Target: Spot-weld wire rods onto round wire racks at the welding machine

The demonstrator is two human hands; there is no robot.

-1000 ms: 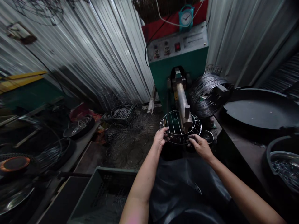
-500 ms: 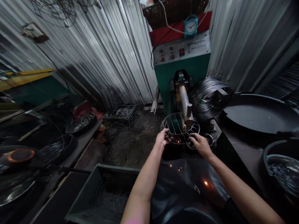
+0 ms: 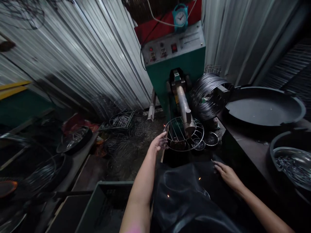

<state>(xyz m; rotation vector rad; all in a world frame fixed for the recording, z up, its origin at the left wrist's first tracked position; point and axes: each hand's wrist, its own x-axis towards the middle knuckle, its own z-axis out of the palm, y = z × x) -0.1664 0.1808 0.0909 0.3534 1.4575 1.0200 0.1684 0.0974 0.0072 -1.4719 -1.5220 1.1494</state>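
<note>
My left hand (image 3: 159, 142) is closed on the near-left rim of a round wire rack (image 3: 177, 150), a hoop with thin parallel bars across it. The rack sits tilted around the tip of the machine's metal arm (image 3: 186, 113), which hides part of it. Apart from the rack, my right hand (image 3: 224, 173) hovers over the dark apron (image 3: 179, 184) on my lap. Its fingers are pinched together, and a tiny pale tip shows at them, too small to name. Several short wire pieces (image 3: 206, 194) lie on the apron, near two small glowing sparks.
The green machine (image 3: 157, 77) stands ahead, with a blue clock (image 3: 180, 17) above it. A wire coil (image 3: 209, 94) and a big black pan (image 3: 262, 106) are at right, near a bowl of metal pieces (image 3: 293, 165). A green crate (image 3: 107, 183) stands lower left.
My right hand has let go of the rack and moved down and right over the apron. My left hand still grips the rim. The view has shifted slightly to the right.
</note>
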